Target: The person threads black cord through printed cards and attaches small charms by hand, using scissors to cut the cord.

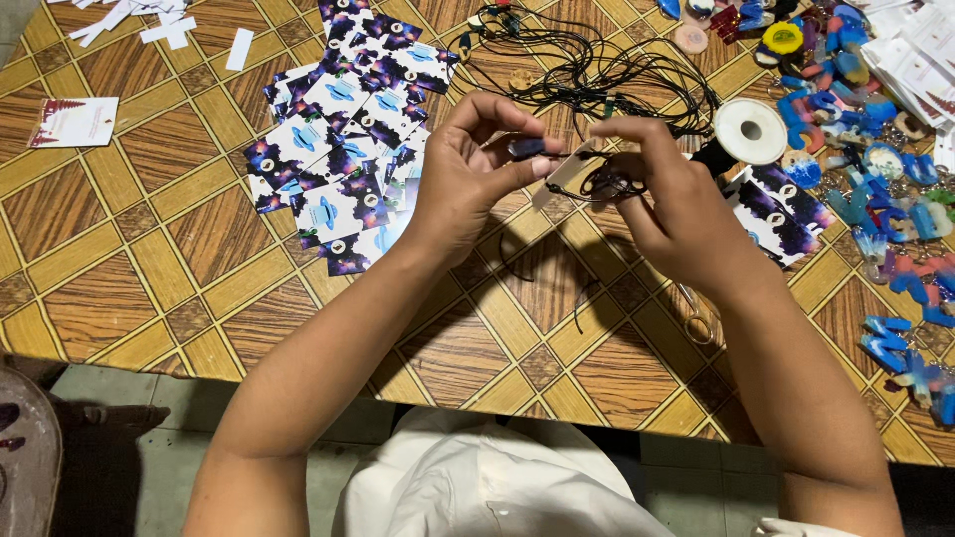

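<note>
My left hand (468, 179) and my right hand (668, 204) meet above the middle of a wood-patterned table (129, 288). Between them I hold a small printed card (569, 171) with a black cord (602, 185) looped against it. My left fingertips pinch a small dark bead-like piece (527, 147) on the cord. My right fingers grip the card and the cord's loop. A loose strand of cord (582, 293) hangs down to the table beneath my hands.
A spread of dark galaxy-print cards (338, 149) lies left of my hands. A tangle of black cords (587, 70) and a white spool (750, 131) sit behind. Blue and pink resin keychains (875, 189) crowd the right side. White paper strips (169, 25) lie far left.
</note>
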